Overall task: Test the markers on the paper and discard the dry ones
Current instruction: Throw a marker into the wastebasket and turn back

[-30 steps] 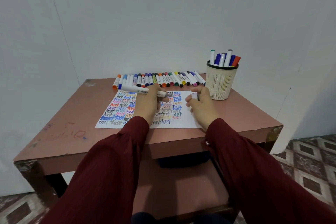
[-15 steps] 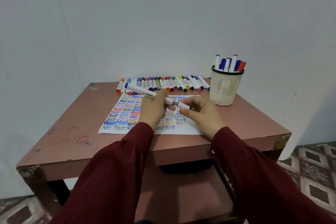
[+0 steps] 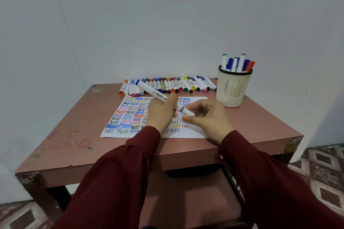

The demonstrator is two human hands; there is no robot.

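My left hand grips a white marker with blue ends, slanted from upper left to lower right over the paper. My right hand pinches the marker's lower end, at the cap near the blue tip. The paper lies flat on the table and is covered with the word "test" in many colours. Both hands hover just above its right half and hide part of the writing.
A row of several capped markers lies along the table's back edge. A cream mesh cup holding several markers stands at the back right. The pinkish table has scribbles at front left. A lower shelf and patterned floor tiles lie below.
My right hand has come over from the paper to the marker's lower end and pinches it. The marker has tilted, its lower end dropping toward the paper.
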